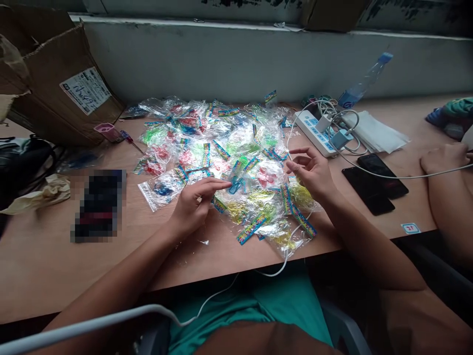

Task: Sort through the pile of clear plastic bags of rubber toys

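Observation:
A heap of several small clear plastic packets (pixel 221 148) with coloured toys and bright header strips covers the middle of the wooden table (pixel 44 266). My left hand (pixel 194 202) rests on the near edge of the heap, fingers curled, with the fingertips pinching a packet that holds a blue toy (pixel 235 185). My right hand (pixel 310 170) hovers over the right side of the heap with its fingers loosely spread and nothing in them, close to a packet with a red toy (pixel 265 176).
A cardboard box (pixel 62 84) stands at back left, with a screwdriver (pixel 130 139) beside it. A power strip (pixel 320 133) with chargers, a water bottle (pixel 364 81), white papers and two dark phones (pixel 375 180) lie at the right. Another person's arm (pixel 447 187) rests at far right.

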The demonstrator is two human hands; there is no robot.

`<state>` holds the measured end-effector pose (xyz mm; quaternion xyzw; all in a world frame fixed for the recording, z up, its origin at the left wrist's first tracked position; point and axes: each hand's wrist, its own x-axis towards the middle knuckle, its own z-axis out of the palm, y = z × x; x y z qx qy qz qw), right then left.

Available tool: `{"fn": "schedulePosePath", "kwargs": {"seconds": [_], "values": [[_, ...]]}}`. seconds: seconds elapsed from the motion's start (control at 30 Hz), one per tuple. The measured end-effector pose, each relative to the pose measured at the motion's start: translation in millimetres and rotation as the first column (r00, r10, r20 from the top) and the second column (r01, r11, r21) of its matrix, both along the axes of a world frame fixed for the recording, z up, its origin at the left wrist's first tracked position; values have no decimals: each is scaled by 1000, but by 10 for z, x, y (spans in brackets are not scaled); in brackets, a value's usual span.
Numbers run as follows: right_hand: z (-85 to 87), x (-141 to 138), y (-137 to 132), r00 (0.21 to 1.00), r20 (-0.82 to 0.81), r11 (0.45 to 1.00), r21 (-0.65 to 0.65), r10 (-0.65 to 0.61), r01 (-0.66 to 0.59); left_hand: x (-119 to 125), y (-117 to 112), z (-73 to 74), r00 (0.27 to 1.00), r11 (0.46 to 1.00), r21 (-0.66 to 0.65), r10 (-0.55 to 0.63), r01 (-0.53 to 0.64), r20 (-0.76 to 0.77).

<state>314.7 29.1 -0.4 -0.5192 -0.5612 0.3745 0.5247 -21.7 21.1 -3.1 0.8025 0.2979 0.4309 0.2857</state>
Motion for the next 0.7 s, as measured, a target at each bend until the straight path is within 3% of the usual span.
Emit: {"fn": "schedulePosePath", "kwargs": {"seconds": [0.2,0.43,0.57,0.7], "values": [[26,43,12,993,-82,995,36,-84,88,-15,10,36,996,992,-124,47,-37,79],[-17,51,40,989,-85,974,181,-121,135,-65,17,75,986,969,-216,146,-125,86],[4,55,26,990,-75,962,238,-118,132,-90,34,62,986,973,-198,141,-121,90],[28,69,10,987,-83,953,262,-135,152,-87,76,55,991,988,-75,133,-132,12]]}}
